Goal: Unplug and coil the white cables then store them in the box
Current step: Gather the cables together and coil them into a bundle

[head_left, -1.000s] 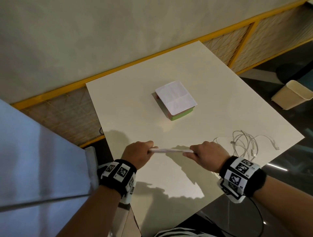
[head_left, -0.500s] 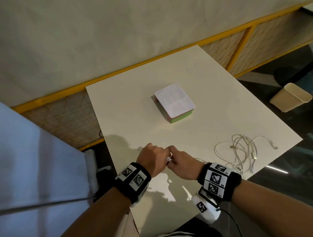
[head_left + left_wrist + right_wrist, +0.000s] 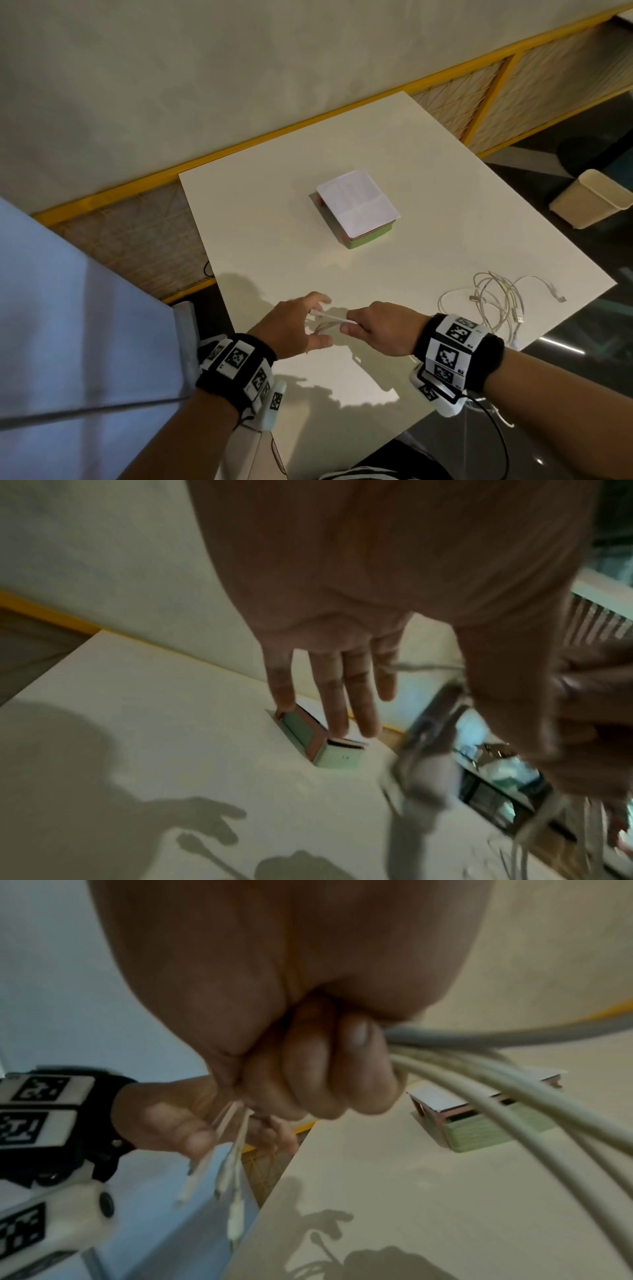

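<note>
My right hand (image 3: 349, 322) grips a folded bundle of white cable (image 3: 330, 318) in a fist above the table's near edge. In the right wrist view several strands (image 3: 514, 1096) leave the fist (image 3: 318, 1080) to the right, and plug ends (image 3: 236, 1164) dangle to the left. My left hand (image 3: 320, 322) is just left of the bundle with its fingers spread and straight (image 3: 346, 685), holding nothing. The box (image 3: 358, 207), green and pink with a white lid lying on top, sits mid-table beyond both hands. A loose tangle of white cables (image 3: 496, 301) lies at the table's right edge.
The white table (image 3: 274, 222) stands against a wall with a yellow-framed lattice panel (image 3: 455, 99). A beige waste bin (image 3: 589, 198) stands on the dark floor to the right. A pale blue surface (image 3: 68, 325) fills the left side.
A second ago both hands held the cable stretched between them. They came together, folding it, and now the left hand has let go and opened while the right keeps the bundle.
</note>
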Action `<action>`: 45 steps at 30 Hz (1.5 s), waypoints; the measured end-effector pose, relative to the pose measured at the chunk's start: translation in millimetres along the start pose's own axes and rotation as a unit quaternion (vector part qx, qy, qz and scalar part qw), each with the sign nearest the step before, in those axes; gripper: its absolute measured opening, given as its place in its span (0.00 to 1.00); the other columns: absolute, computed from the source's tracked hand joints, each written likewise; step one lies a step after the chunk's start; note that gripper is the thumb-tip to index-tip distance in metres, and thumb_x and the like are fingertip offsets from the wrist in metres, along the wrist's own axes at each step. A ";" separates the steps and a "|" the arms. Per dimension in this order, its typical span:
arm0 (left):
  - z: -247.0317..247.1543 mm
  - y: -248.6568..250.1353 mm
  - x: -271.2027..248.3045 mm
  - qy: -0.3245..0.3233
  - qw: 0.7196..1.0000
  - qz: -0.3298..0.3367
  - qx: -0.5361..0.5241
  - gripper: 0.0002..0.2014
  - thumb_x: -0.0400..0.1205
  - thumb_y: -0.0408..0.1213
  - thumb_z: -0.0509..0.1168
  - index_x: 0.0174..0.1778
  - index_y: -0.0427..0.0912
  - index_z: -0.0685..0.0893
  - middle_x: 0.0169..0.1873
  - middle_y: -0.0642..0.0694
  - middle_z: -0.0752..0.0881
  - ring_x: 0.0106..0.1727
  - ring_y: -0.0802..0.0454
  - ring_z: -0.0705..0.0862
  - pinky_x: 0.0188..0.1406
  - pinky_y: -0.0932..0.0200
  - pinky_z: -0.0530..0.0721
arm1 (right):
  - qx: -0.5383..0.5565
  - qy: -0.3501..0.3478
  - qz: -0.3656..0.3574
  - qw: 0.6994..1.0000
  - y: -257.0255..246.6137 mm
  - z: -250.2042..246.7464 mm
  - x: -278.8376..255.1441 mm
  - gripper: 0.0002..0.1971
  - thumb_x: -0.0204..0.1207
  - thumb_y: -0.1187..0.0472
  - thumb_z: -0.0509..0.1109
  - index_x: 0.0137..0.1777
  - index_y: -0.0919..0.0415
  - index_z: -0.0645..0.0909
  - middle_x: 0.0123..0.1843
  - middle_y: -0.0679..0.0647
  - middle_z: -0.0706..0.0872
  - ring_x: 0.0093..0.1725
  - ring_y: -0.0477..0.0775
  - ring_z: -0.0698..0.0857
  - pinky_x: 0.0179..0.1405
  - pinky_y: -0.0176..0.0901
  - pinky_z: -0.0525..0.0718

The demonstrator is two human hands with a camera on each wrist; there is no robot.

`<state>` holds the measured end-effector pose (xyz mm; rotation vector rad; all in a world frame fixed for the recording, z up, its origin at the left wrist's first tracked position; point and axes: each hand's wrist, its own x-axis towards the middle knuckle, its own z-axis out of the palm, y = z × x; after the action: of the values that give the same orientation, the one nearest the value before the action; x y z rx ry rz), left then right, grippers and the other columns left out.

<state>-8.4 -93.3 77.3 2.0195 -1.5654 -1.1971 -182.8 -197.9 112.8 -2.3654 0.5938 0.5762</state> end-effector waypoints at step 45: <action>15.3 33.3 -1.8 0.087 0.896 -0.088 -0.427 0.22 0.69 0.32 0.78 0.56 0.44 0.78 0.22 0.51 0.61 0.17 0.57 0.56 0.17 0.68 0.57 | 0.456 0.106 -0.008 0.883 -4.8 -42.3 26.8 0.15 0.81 0.62 0.62 0.32 0.58 0.70 0.23 0.48 0.71 0.24 0.48 0.70 0.30 0.43 0.71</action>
<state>-41.5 -99.8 91.7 1.6020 -0.5809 -1.3853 -148.1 -229.5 130.7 -1.5244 0.7327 -0.0169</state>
